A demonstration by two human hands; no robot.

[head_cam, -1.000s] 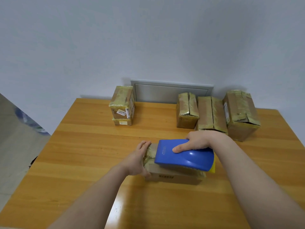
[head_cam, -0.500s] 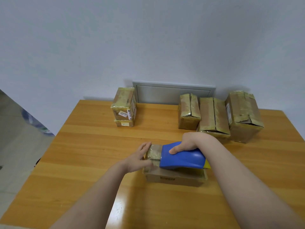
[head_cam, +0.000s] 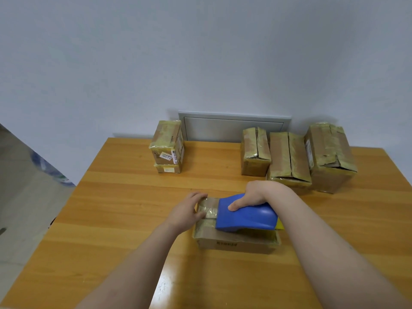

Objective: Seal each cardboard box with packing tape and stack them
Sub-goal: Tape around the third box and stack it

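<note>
Scene: cardboard box lies low centre of frame on a wooden desk, mid-seal.
Right hand: the right hand has its grip closed over the back of a blue tape dispenser, thumb showing on the near side; the dispenser sits on the box top, toward its right end.
Left hand: the left hand rests at the box's left end, grip loose, fingers fairly flat over the end of the tape and wrapped round nothing that shows.
Change: over the last second the dispenser has slid rightward along the lid, so more of the glossy tape strip lies uncovered between the left fingers and the blue nose.
Meaning: the seal on this box looks about half run; the pull likely has to carry on past the right edge before the tape is cut.
Risk: if the left hand lets go too soon, the tape end may lift or the light box may drag along.
Done so far: a two-box stack stands left of centre at the desk's far edge.
Waiting: three boxes sit side by side at centre right, flaps looking loose, well apart from the stack.
Backdrop: a grey wall panel behind the desk.
</note>
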